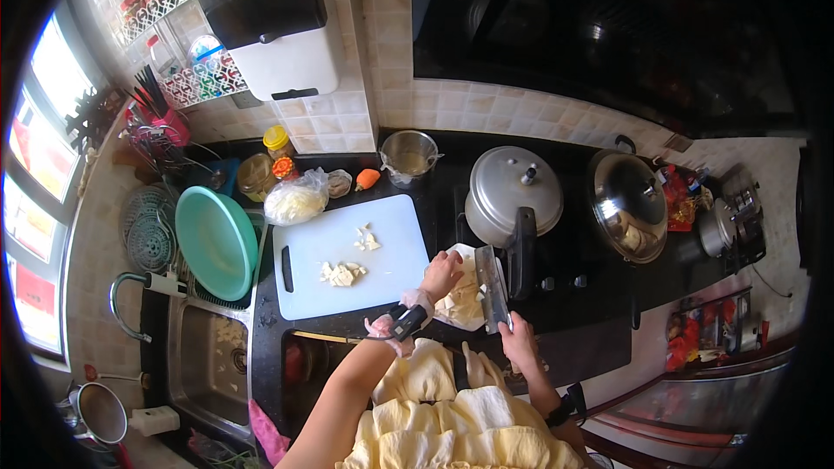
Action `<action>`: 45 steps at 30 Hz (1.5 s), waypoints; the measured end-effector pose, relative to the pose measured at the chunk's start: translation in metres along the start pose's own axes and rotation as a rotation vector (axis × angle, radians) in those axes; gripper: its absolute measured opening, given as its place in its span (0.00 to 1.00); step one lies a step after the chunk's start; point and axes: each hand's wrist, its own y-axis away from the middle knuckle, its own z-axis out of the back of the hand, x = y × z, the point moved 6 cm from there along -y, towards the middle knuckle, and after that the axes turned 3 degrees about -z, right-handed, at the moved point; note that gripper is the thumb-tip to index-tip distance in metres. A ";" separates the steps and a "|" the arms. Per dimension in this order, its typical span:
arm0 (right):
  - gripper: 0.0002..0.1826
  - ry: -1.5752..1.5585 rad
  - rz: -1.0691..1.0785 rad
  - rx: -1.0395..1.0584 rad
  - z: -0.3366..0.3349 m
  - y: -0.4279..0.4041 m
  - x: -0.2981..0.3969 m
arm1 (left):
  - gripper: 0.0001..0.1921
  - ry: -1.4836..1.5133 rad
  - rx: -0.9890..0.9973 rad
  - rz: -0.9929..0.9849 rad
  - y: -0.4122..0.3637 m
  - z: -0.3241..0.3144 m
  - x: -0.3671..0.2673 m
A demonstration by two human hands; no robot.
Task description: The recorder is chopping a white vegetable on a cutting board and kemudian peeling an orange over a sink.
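My right hand [519, 337] grips the handle of a cleaver [492, 286], its broad metal blade over the right side of a white plate [449, 320]. Pale cut pieces [464, 296] lie on the plate, and a few small bits cling to the blade. My left hand [444, 275] is above the plate beside the blade, fingers bent; whether it holds a piece cannot be told. To the left is a white cutting board [388, 273], with a pile of pale chunks [342, 273] near its front and smaller bits [367, 238] farther back.
A pressure cooker [515, 192] stands on the stove behind the plate, its black handle [523, 254] pointing towards me. Right of it is a domed-lidded pan [629, 205]. A green basin [217, 242] and a sink [212, 358] are at the left. A bagged vegetable [296, 198] touches the board's back.
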 end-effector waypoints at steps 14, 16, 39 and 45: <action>0.12 -0.003 0.040 0.030 -0.009 -0.010 -0.007 | 0.13 0.089 -0.050 0.169 0.012 0.024 -0.003; 0.12 0.013 0.058 0.023 -0.007 -0.010 -0.002 | 0.13 0.147 -0.058 0.171 0.011 0.020 0.000; 0.12 0.042 0.069 0.065 -0.012 -0.017 0.005 | 0.09 0.055 0.013 0.061 0.018 0.015 0.007; 0.12 0.076 0.081 0.024 -0.011 -0.022 0.006 | 0.13 0.073 0.035 0.002 0.025 0.026 -0.008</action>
